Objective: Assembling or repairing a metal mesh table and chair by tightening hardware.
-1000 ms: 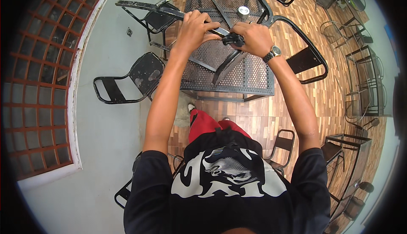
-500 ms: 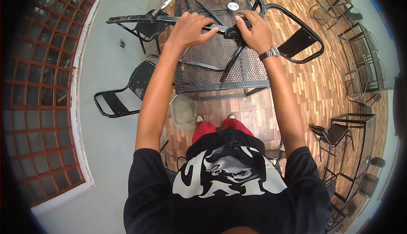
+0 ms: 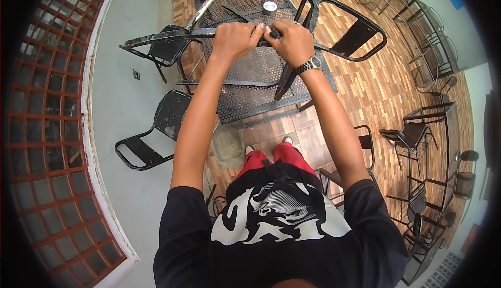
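My left hand [image 3: 235,38] and my right hand [image 3: 293,40] are closed side by side on a black metal chair frame [image 3: 167,36] that lies tipped over on a black perforated metal table [image 3: 255,92]. One long scuffed bar of the frame sticks out to the left past the table's edge. A curved armrest loop [image 3: 360,32] of the frame reaches right. I wear a wristwatch [image 3: 312,64] on the right wrist. A small round silver object [image 3: 270,7] sits on the table beyond my hands.
A black chair [image 3: 156,131] stands on the grey floor at the left, another [image 3: 162,53] under the bar. More black tables and chairs [image 3: 428,126] fill the wood-patterned floor at the right. A red-framed glass-block wall [image 3: 47,131] curves along the left.
My hands have drawn closer together on the frame. The long bar's left end has swung down toward me. The view has shifted, with the floor chair lower in frame.
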`<state>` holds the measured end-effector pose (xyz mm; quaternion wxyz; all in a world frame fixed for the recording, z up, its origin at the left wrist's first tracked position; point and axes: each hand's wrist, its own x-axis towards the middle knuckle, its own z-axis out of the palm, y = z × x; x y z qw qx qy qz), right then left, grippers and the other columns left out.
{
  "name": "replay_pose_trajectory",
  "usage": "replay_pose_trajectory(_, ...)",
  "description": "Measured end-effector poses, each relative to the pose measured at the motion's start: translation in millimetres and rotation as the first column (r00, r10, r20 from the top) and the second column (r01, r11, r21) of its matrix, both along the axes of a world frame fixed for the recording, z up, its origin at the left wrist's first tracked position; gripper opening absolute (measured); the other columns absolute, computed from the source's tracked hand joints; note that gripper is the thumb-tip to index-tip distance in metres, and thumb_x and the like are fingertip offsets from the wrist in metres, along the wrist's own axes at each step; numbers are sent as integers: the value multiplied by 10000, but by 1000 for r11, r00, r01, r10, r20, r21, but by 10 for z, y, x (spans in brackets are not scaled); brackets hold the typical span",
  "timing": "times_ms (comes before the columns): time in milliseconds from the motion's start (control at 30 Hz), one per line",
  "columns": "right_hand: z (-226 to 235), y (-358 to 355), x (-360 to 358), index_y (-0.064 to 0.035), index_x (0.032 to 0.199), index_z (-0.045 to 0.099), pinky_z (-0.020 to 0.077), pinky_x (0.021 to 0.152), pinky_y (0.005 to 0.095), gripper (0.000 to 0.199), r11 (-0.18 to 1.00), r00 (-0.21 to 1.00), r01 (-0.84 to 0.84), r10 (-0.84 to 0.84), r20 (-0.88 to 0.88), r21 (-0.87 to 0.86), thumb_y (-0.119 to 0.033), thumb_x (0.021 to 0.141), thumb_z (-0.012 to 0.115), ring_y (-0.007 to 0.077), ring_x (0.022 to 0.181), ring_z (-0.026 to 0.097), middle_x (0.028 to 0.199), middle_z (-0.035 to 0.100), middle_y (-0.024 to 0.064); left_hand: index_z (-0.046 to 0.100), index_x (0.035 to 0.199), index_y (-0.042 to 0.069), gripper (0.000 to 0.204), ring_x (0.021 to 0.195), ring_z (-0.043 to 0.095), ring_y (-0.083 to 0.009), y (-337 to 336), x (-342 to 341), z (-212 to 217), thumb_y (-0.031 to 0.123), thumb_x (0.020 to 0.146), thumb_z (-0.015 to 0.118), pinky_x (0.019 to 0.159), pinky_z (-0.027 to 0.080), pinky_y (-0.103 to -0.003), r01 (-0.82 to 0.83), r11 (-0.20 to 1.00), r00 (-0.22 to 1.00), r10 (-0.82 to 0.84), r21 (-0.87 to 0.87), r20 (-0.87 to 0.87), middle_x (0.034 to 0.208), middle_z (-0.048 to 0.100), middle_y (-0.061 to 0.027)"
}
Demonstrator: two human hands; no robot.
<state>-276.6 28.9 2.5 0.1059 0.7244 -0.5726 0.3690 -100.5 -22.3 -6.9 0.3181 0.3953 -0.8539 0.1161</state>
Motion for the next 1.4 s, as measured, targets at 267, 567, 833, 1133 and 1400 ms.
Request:
replay_pose_trajectory(267, -182, -162, -631, -99, 766, 706, 518, 620, 447, 314, 995, 989, 92, -88, 121, -29, -396, 864, 730, 322, 726, 665, 745, 678, 89, 712, 667, 84, 470, 449, 625, -292, -43, -52, 70, 380, 975, 516, 451, 490, -402, -27, 999, 999, 28, -20, 32, 535, 632, -127)
replay_pose_trajectory(567, -3, 20, -383, -113, 859, 724, 533, 619, 406, 454, 998, 985, -36, 43, -170, 42, -561, 798, 758, 277, 772, 677, 852, 665, 26, 730, 755, 73, 450, 592, 670, -382, -21, 74, 204, 362, 1001, 489, 558, 528, -480, 47, 976, 996, -61, 214, 61, 645, 673, -178)
replay_pose_trajectory(833, 98, 90, -69, -149, 1098, 681, 567, 741, 415, 411, 988, 965, -73, 105, -239, 139, -400, 796, 799, 289, 908, 665, 997, 658, 36, 768, 812, 99, 466, 606, 661, -410, -97, 415, 363, 402, 1021, 482, 592, 530, -507, -25, 961, 976, -37, 275, 217, 634, 657, -194)
replay_pose_trajectory(1133, -68, 14, 179, -145, 1062, 708, 570, 694, 388, 399, 990, 982, -127, 117, -152, -58, -444, 810, 786, 257, 866, 687, 1022, 690, 7, 753, 741, 71, 504, 622, 671, -416, -135, 371, 272, 403, 1013, 489, 611, 540, -515, -17, 976, 983, -24, 215, 183, 653, 660, -215)
replay_pose_trajectory(1400, -196, 379, -71, -145, 1121, 689, 491, 777, 417, 417, 948, 968, 248, -248, 23, -198, -455, 854, 766, 311, 950, 659, 1105, 666, 73, 790, 876, 110, 498, 660, 703, -374, -82, 344, 320, 538, 957, 551, 612, 547, -476, -55, 969, 989, 21, 239, 144, 676, 692, -183)
